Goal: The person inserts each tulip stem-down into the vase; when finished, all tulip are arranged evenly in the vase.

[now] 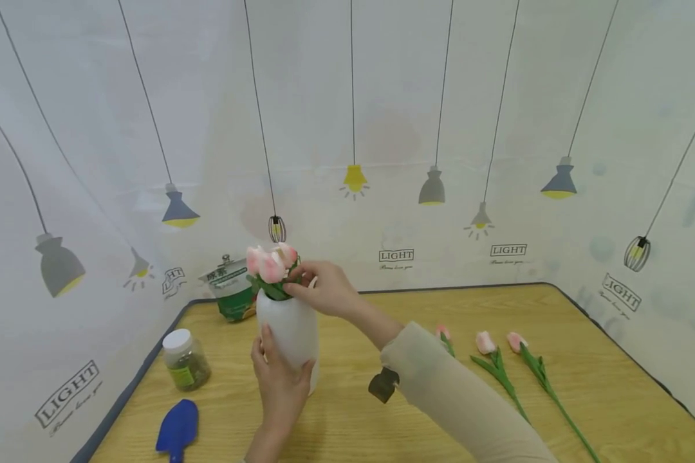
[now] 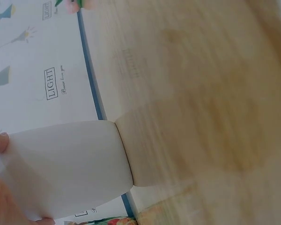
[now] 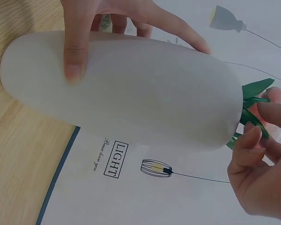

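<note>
A white vase (image 1: pixel 289 331) stands upright on the table, with several pink-and-white tulips (image 1: pixel 272 266) in its mouth. My left hand (image 1: pixel 280 386) grips the vase low on its body; in the right wrist view the thumb and fingers of that left hand (image 3: pixel 117 18) wrap round it. At the rim, my right hand (image 1: pixel 324 289) pinches a tulip by its green leaves or stem, just below the blooms. From the right wrist view, the green leaves (image 3: pixel 255 119) lie between the fingertips of my right hand (image 3: pixel 260 173). Stem ends inside the vase are hidden.
Three more tulips (image 1: pixel 547 379) lie at the right of the table (image 1: pixel 394 347). To the left are a white-lidded jar (image 1: pixel 186 363) and a blue shovel head (image 1: pixel 178 427). A green-and-white pouch (image 1: pixel 234 296) stands behind the vase. A lamp-printed sheet (image 1: pixel 394 128) rises behind the table.
</note>
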Tool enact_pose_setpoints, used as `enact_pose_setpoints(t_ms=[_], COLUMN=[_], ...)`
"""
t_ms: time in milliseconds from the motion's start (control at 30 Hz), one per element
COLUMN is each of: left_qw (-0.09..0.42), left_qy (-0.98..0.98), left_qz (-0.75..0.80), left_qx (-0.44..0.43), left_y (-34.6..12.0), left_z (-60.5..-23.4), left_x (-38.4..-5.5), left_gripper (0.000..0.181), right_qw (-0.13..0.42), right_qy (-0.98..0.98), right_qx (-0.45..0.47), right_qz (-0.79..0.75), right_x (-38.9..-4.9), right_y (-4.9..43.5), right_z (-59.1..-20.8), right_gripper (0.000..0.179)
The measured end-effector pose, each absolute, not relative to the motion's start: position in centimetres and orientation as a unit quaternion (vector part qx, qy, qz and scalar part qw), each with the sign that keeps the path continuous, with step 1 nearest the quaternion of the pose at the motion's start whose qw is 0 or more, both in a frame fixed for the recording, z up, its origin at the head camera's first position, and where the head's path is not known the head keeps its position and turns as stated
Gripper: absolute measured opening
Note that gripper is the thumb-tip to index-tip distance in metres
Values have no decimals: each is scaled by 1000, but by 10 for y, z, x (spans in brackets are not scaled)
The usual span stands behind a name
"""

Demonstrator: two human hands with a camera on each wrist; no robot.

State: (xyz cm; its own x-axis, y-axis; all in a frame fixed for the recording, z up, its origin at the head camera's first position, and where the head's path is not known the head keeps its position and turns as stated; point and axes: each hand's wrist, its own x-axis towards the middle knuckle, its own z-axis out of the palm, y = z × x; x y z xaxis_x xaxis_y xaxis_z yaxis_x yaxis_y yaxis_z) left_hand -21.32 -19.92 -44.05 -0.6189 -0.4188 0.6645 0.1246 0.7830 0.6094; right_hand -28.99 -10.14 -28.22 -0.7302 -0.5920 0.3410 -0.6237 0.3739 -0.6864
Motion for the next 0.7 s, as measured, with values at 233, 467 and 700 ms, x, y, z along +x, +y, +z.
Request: enact_pose_setpoints(t_ms=[233, 467, 700], left_qw=[428, 427, 444], left_qy=[-841, -836, -832], left_qz=[-321, -335, -323], left_qx=[84, 82, 82], left_y=[-200, -198, -201], left_z=[-442, -442, -441], left_x=[-213, -214, -216], left_gripper=[113, 113, 115], right_qw=[23, 62, 24], right_qy=[-820, -820, -892], right_qx=[362, 353, 302], right_qz=[443, 447, 336], right_x=[-287, -291, -321], right_y=[-96, -40, 56], right_z=[-287, -303, -370], right_gripper=[21, 16, 11])
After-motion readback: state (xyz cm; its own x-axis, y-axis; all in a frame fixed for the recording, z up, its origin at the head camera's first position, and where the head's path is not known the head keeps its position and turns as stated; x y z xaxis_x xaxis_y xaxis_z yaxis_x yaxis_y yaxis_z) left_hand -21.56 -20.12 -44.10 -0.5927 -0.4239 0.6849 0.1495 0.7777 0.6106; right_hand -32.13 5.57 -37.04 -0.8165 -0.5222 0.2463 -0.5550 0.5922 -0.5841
